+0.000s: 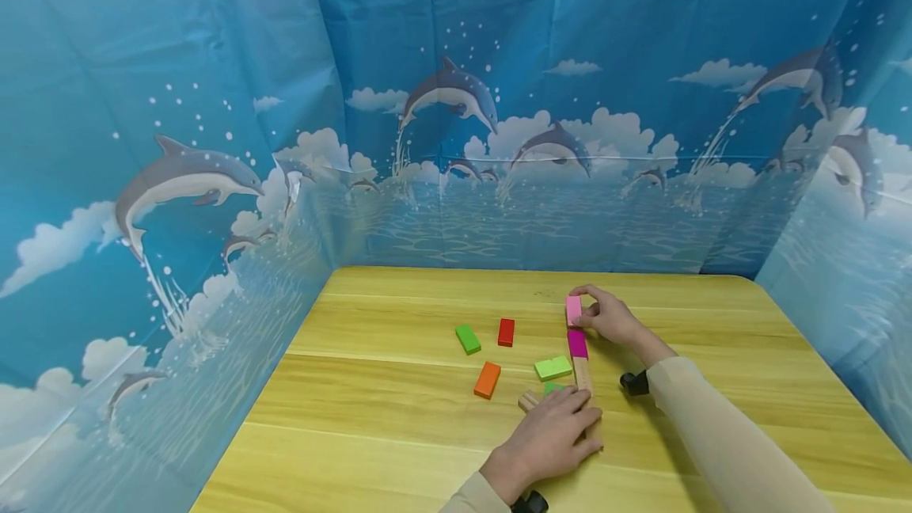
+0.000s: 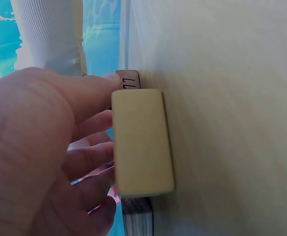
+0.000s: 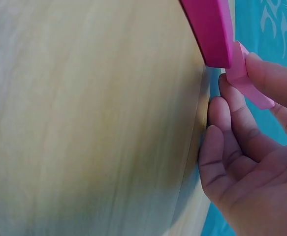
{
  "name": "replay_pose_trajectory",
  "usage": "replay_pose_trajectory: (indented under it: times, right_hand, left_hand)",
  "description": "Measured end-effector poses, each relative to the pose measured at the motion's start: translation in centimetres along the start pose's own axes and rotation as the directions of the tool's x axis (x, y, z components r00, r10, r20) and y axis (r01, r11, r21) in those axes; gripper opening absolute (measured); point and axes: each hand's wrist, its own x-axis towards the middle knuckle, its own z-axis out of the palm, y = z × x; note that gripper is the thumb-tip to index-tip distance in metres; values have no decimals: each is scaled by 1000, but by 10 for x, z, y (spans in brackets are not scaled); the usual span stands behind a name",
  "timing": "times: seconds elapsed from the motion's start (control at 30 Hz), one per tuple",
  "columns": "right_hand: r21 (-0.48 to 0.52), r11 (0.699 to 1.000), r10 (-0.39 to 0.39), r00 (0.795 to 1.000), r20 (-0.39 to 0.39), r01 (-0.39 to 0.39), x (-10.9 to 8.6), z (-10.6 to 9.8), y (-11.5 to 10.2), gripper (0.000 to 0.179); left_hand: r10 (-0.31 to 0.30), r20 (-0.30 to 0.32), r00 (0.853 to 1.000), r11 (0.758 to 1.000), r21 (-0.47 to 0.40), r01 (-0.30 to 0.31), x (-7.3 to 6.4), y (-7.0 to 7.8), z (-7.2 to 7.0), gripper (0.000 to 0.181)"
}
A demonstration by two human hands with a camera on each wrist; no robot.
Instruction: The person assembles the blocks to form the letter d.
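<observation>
My right hand pinches a light pink block between thumb and fingers at the far end of a row. Just nearer lies a magenta block, followed by a plain wooden block. The right wrist view shows the pink block against the magenta one. My left hand rests over the row's near part, fingers loosely extended and partly hiding it. In the left wrist view, a tan block stands before those fingers, and the thumb touches a wooden piece with dark marks.
Left of the row lie a lime block, a red block, a green block and an orange block. Another wooden block and a green piece sit beside the left hand. A dolphin-print curtain borders the wooden table.
</observation>
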Motion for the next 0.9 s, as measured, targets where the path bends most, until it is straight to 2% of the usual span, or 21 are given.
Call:
replay_pose_trajectory:
  times: [0.47, 0.9]
  right_hand:
    - [-33, 999, -31, 999, 9, 31, -3, 3, -3, 44]
    - [-71, 997, -8, 1000, 17, 10, -4, 4, -3, 45]
  left_hand:
    - [19, -1, 1000, 1000, 17, -19, 0, -1, -2, 43]
    - [0, 17, 1000, 1000, -5, 1, -1, 0, -3, 44]
